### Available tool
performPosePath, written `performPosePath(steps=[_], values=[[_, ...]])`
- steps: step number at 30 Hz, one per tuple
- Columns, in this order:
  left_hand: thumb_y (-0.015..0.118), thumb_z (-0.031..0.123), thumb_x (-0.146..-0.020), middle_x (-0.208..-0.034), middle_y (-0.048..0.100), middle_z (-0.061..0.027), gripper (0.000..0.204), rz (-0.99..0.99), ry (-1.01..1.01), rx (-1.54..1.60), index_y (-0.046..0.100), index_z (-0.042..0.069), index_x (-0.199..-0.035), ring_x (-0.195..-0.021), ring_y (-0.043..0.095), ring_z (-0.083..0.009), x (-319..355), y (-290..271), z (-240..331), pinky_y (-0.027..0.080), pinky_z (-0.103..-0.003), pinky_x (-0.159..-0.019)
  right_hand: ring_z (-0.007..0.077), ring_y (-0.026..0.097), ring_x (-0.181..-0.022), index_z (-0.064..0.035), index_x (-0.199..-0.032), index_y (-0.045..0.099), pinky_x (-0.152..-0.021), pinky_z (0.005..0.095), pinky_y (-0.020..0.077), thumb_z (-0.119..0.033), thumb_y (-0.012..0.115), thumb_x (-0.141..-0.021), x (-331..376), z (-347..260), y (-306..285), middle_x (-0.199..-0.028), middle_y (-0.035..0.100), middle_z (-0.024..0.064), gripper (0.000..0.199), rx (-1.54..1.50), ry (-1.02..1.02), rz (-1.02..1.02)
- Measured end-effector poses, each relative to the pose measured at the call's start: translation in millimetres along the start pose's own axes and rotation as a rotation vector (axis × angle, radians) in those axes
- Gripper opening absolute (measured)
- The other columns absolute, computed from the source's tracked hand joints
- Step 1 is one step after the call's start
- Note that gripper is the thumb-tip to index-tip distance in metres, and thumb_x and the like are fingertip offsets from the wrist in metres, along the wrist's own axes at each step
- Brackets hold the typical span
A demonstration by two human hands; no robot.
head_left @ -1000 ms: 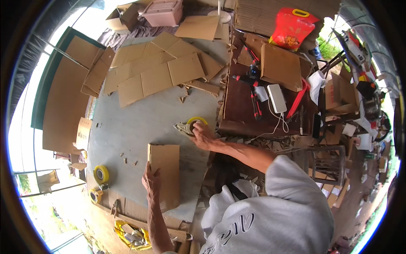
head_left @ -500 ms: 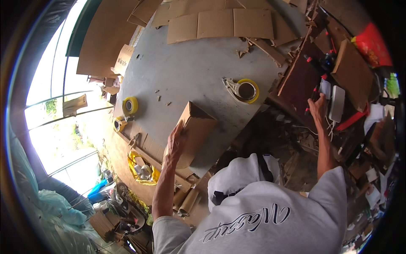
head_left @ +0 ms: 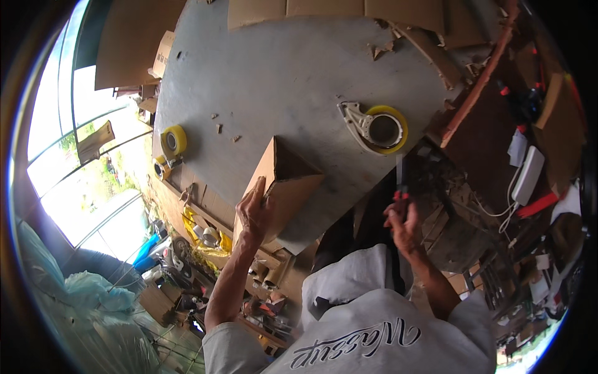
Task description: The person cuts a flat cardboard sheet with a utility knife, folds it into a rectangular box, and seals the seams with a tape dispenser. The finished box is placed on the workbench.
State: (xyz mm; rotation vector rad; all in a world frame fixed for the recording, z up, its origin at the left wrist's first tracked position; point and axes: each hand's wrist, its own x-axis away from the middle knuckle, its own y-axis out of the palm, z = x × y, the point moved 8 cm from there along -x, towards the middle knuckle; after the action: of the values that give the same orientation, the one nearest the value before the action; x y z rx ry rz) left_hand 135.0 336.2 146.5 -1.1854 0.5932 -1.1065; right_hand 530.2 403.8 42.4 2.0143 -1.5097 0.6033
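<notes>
On the near part of the grey table, a folded brown cardboard piece stands with a dark, three-cornered open end facing up. My left hand is closed over its left edge, fingers on the outer face. To the right, past the table's edge, my right hand is closed round the red and black handle of a knife. Its pale narrow blade points away from me and looks slightly blurred. Just beyond the blade lies a tape dispenser with a roll of yellow-edged tape.
Flat cardboard sheets and torn scraps line the far side of the grey table. At its left edge is a yellow tape roll. A white power strip with cables lies on the brown surface at right. Below left is a yellow bag.
My right hand has left the tools on the right-hand surface and come back toward the table with the knife. My left hand keeps its hold on the cardboard. The whole view has shifted.
</notes>
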Motion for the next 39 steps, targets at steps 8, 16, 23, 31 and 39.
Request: performPosePath(steps=[8, 16, 23, 31, 39], values=[[0.075, 0.013, -0.081, -0.122, 0.072, -0.024, 0.05, 0.013, 0.029, 0.028, 0.068, 0.001, -0.129, -0.11, 0.072, -0.0377, -0.5, -0.2, -0.6, 0.059, -0.042, -0.094, 0.0108, 0.054, -0.063, -0.0016, -0.126, 0.061, -0.061, 0.0283, 0.0471, -0.026, 0.055, -0.107, -11.8, 2.6, 103.9, -0.075, 0.059, 0.001, 0.031, 0.083, -0.003, -0.232], [0.068, 0.028, -0.091, -0.122, 0.07, -0.0229, 0.046, 0.036, 0.14, 0.123, 0.063, 0.001, -0.128, -0.105, 0.07, -0.0407, 9.3, -15.3, 6.3, 0.057, -0.046, -0.089, 0.0256, 0.064, -0.073, -0.0039, -0.118, 0.064, -0.069, 0.0383, 0.051, -0.031, 0.053, -0.108, 3.4, -51.0, 143.3, -0.078, 0.063, 0.0105, 0.031, 0.446, -0.395, -0.154], [0.065, 0.035, -0.095, -0.119, 0.073, -0.0178, 0.043, 0.037, 0.152, 0.119, 0.067, 0.003, -0.124, -0.099, 0.072, -0.0366, 49.0, -19.5, 1.8, 0.058, -0.045, -0.083, 0.0418, 0.07, -0.087, -0.0106, -0.115, 0.063, -0.074, 0.0473, 0.0546, -0.03, 0.059, -0.104, 67.0, -69.6, 199.4, -0.094, 0.072, 0.0165, 0.022, 0.793, -0.563, -0.2], [0.064, 0.032, -0.093, -0.092, 0.07, -0.0203, 0.032, 0.046, 0.185, 0.189, 0.064, 0.0, -0.096, -0.082, 0.069, -0.0416, 68.4, -8.8, -15.3, 0.052, -0.053, -0.072, 0.0415, 0.071, -0.08, -0.01, -0.106, 0.062, -0.069, 0.0509, 0.0566, -0.03, 0.063, -0.101, 104.0, -52.6, 244.2, -0.089, 0.071, 0.017, 0.021, 1.112, -0.698, -0.076], [0.065, 0.035, -0.092, -0.085, 0.07, -0.0188, 0.034, 0.108, 0.22, 0.159, 0.066, 0.001, -0.092, -0.075, 0.07, -0.0398, 68.7, -8.9, -14.7, 0.052, -0.053, -0.067, 0.0437, 0.069, -0.081, -0.0066, -0.106, 0.06, -0.069, 0.0516, 0.0551, -0.031, 0.063, -0.101, 100.6, -39.4, 245.6, -0.086, 0.07, 0.0214, 0.025, 1.161, -0.728, 0.008]])
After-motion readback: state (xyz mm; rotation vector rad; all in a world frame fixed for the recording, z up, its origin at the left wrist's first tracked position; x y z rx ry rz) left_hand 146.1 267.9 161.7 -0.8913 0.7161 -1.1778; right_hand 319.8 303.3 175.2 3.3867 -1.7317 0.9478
